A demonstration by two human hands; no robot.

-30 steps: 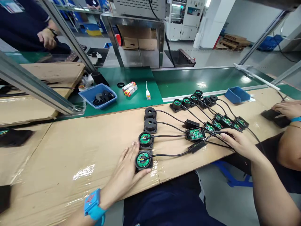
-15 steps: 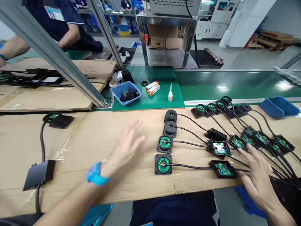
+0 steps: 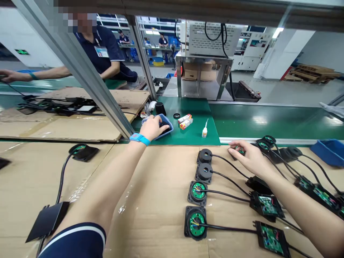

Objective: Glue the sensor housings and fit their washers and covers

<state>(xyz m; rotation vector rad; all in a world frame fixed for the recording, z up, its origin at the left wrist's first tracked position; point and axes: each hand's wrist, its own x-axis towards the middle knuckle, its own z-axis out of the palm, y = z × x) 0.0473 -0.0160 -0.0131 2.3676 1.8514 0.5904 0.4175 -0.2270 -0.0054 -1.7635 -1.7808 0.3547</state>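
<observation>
Head view, left hand: the left hand (image 3: 153, 127) reaches over the far edge of the tabletop (image 3: 150, 200) into the blue bin (image 3: 167, 132) on the green mat (image 3: 193, 122); fingers curled down over the black rings (image 3: 163, 125) inside, though whether it grips one cannot be told.
Head view, right hand: the right hand (image 3: 248, 156) lies near the far edge of the tabletop, fingers bent and closed over a round black unit with a green board (image 3: 238, 150), the first of a row.
Row behind the right hand: more round units (image 3: 264, 143) with black cables (image 3: 309, 172) running to open circuit boxes (image 3: 319, 193) toward the right edge.
Middle of the tabletop: four round units in a column, the two farther ones capped (image 3: 204, 156), the two nearer ones showing green boards (image 3: 196, 222); each is cabled to a box (image 3: 266, 206) to its right.
On the green mat: a glue bottle (image 3: 204, 132) and small red-and-white cartons (image 3: 185, 121), just beside the bin.
Left side of the tabletop: one more unit (image 3: 82, 150) with its cable and a closed black box (image 3: 48, 220).
Beyond the metal frame: another person (image 3: 103, 57) in a dark shirt, one arm stretched out to the left.
</observation>
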